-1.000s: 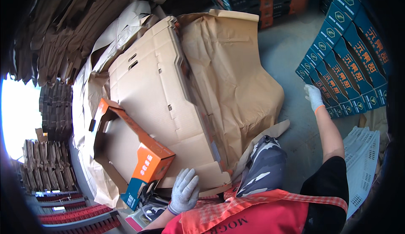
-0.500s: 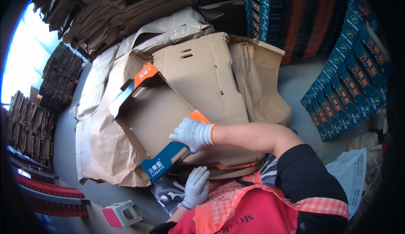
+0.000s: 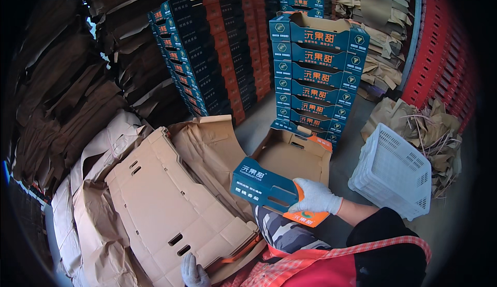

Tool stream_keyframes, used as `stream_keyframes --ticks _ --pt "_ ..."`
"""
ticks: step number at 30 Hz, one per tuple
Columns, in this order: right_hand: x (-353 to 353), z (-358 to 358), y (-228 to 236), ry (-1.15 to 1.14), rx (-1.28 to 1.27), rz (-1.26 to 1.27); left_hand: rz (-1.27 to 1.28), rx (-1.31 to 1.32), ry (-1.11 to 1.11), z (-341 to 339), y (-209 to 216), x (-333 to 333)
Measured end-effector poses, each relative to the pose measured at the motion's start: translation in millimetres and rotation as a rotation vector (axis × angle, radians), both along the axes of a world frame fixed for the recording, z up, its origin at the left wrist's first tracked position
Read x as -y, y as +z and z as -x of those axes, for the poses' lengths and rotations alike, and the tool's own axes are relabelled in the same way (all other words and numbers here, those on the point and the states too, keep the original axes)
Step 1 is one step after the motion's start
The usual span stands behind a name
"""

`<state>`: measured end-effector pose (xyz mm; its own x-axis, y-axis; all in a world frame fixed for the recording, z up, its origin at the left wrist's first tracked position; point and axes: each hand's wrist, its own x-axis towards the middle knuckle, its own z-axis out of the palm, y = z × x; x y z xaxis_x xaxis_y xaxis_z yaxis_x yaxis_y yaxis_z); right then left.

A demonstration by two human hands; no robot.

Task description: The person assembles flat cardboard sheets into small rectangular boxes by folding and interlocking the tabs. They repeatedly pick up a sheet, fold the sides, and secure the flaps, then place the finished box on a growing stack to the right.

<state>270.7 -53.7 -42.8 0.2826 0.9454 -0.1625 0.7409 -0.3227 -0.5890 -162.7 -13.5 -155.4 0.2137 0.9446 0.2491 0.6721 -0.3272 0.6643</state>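
**Half-formed carton held over the lap, blanks at the left**

The right hand [image 3: 317,196], in a white glove, was closed around the near wall of a partly folded blue-and-orange carton [image 3: 282,175], fingers wrapped over the blue side panel by its handle slot. The carton sat tilted above the person's camouflage-trousered knee [image 3: 284,232], brown inside facing up. The left hand [image 3: 194,271], also gloved, rested at the lower edge of a stack of flat cardboard blanks [image 3: 171,204]; whether it gripped the edge could not be told. Behind stood a stack of finished blue cartons [image 3: 316,74], and a white plastic crate [image 3: 393,175] lay to the right on the floor.
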Motion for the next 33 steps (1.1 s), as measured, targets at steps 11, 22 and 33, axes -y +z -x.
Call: stream_keyframes --ticks 11,22,33 --pt "-19 -110 -196 -0.079 0.078 0.257 -0.314 0.002 -0.466 -159 43 -74" --pt "-17 -135 -291 -0.021 0.26 0.329 -0.06 -0.219 -0.489 -125 16 -37" --pt "-169 -3 -152 0.174 -0.84 -0.454 -0.067 -0.466 0.524 120 -14 -97"
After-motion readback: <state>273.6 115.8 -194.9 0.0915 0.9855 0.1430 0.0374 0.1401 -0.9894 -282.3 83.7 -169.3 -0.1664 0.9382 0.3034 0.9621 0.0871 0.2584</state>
